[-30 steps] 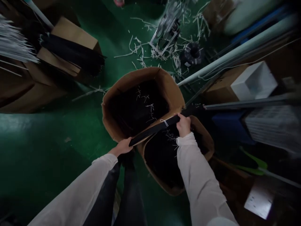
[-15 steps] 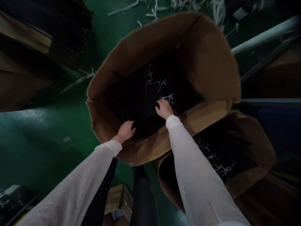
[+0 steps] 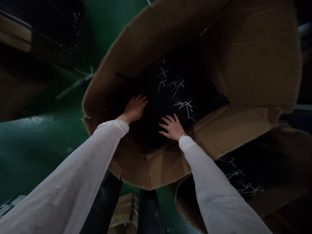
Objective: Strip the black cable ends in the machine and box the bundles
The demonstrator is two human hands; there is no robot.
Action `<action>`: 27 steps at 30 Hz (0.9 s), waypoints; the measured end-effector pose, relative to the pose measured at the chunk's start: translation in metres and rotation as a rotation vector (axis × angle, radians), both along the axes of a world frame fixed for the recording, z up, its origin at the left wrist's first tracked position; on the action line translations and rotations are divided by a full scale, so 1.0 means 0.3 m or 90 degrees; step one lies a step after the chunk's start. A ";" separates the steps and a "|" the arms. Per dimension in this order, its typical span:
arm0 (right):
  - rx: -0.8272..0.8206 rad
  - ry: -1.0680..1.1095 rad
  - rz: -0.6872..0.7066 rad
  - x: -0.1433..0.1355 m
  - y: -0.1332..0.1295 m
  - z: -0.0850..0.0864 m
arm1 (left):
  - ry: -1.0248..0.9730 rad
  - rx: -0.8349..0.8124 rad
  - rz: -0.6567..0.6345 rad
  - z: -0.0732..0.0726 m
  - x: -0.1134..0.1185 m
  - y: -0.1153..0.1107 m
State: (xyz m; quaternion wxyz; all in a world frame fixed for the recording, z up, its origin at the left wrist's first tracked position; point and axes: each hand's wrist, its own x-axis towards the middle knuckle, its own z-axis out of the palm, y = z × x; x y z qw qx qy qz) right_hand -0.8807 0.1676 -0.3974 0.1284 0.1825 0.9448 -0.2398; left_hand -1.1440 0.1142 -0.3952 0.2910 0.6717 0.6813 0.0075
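Note:
Both hands reach down into a large open cardboard box [image 3: 168,169]. Inside lies dark, nearly black material [image 3: 151,122], with several knotted white ties [image 3: 184,104] on top of it. My left hand [image 3: 135,108] is over the left part of the dark contents, its fingers extended. My right hand [image 3: 172,127] is spread out near the front wall, just below the white ties. Neither hand holds anything that I can see. Whether the fingertips press on the dark material is hard to make out in the dim light.
A second cardboard box [image 3: 280,198] with dark contents and white ties stands at the lower right. A smaller carton [image 3: 123,208] is on the green floor [image 3: 26,146] between my legs. Dark stacks with cardboard [image 3: 17,29] are at upper left. A clear strip [image 3: 75,86] lies beside the box.
The view has come closer to the box. My left hand has moved from the near left edge further in over the contents. My right hand has shifted toward the front wall, its fingers now spread.

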 end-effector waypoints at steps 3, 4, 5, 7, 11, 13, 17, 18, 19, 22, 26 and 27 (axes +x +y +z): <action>-0.051 0.023 0.013 -0.029 0.032 -0.006 | 0.009 -0.017 -0.048 -0.057 0.038 0.046; -0.062 0.031 -0.006 -0.050 0.052 -0.012 | 0.026 -0.036 -0.047 -0.076 0.041 0.046; -0.061 0.039 -0.042 -0.075 0.077 -0.021 | 0.044 -0.055 -0.045 -0.092 0.034 0.041; -0.017 0.046 -0.151 -0.127 0.141 -0.051 | 0.071 -0.077 -0.054 -0.118 -0.008 0.027; 0.076 0.011 -0.301 -0.190 0.259 -0.140 | 0.114 -0.068 -0.117 -0.140 -0.161 0.038; 0.075 -0.004 -0.319 -0.189 0.274 -0.176 | 0.123 -0.050 -0.130 -0.136 -0.225 0.062; 0.061 0.000 -0.325 -0.160 0.248 -0.189 | 0.042 -0.039 -0.125 -0.079 -0.249 0.099; 0.060 -0.001 -0.322 -0.158 0.246 -0.181 | 0.020 -0.044 -0.117 -0.056 -0.235 0.107; 0.064 -0.004 -0.320 -0.161 0.251 -0.171 | 0.005 -0.046 -0.106 -0.033 -0.218 0.118; 0.088 -0.002 -0.305 -0.215 0.304 -0.140 | -0.021 -0.014 -0.069 0.001 -0.167 0.174; 0.093 0.021 -0.230 -0.390 0.419 -0.141 | -0.018 0.022 0.033 -0.076 -0.136 0.251; 0.088 0.011 -0.215 -0.436 0.442 -0.153 | -0.005 0.008 0.057 -0.107 -0.128 0.250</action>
